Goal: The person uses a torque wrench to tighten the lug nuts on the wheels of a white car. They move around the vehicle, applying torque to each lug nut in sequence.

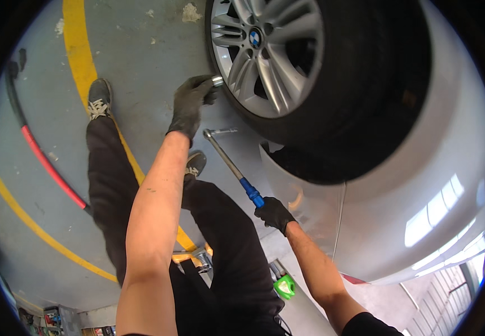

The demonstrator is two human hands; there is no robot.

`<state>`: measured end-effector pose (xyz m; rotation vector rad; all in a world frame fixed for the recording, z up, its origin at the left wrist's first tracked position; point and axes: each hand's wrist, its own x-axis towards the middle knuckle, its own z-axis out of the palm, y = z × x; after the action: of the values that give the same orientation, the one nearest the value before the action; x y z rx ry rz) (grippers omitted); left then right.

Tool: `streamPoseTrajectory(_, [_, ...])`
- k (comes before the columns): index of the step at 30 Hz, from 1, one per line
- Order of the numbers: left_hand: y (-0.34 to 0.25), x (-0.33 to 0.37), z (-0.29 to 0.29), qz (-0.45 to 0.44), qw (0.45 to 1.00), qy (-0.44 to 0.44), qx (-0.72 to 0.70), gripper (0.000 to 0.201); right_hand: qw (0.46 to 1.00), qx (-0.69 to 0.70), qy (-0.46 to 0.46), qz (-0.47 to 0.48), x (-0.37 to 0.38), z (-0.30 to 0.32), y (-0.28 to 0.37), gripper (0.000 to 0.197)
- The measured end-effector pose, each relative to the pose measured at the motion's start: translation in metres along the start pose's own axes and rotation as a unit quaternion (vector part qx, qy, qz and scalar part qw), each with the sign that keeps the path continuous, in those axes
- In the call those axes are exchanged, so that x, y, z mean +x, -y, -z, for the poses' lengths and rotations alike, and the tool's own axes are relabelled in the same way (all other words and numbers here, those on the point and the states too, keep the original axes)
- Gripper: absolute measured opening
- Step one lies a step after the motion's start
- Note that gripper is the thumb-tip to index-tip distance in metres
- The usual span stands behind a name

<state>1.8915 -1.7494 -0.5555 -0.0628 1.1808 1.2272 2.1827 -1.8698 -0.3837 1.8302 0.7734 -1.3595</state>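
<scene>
My left hand (191,106), in a dark glove, is closed around a short silver socket (217,81) close to the tyre's edge. Beyond it stands a car wheel (276,61) with a silver multi-spoke rim and several lug holes around the centre cap. My gloved right hand (275,215) grips the blue handle of a long torque wrench (232,168). The wrench slants up and left from that hand, and a silver extension (224,131) sticks out sideways from its head, below the left hand.
The silver car body (388,224) curves along the right side. Yellow lines (80,45) cross the grey floor, where a red and black hose (52,168) lies at left. A yellow and metal jack-like tool (200,257) is between my legs; a green bottle (285,287) stands behind.
</scene>
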Motion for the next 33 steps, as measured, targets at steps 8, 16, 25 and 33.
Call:
streamPoseTrajectory(8, [0.001,0.059,-0.064,0.010,0.997,0.067,0.036,0.019,0.962,-0.243,-0.112,0.044,0.022,-0.016,0.103,0.033])
streamPoseTrajectory(16, [-0.006,0.092,-0.097,-0.028,0.997,0.073,-0.005,0.022,0.946,-0.276,-0.163,0.055,-0.009,-0.005,0.165,0.039])
streamPoseTrajectory(25, [-0.034,0.114,-0.121,-0.057,0.997,0.052,-0.030,0.018,0.922,-0.290,-0.224,0.129,0.000,0.016,0.217,0.020])
streamPoseTrajectory(33, [-0.036,0.116,-0.137,-0.165,0.977,0.027,0.133,0.021,0.898,-0.328,-0.233,0.180,0.003,0.023,0.240,0.012])
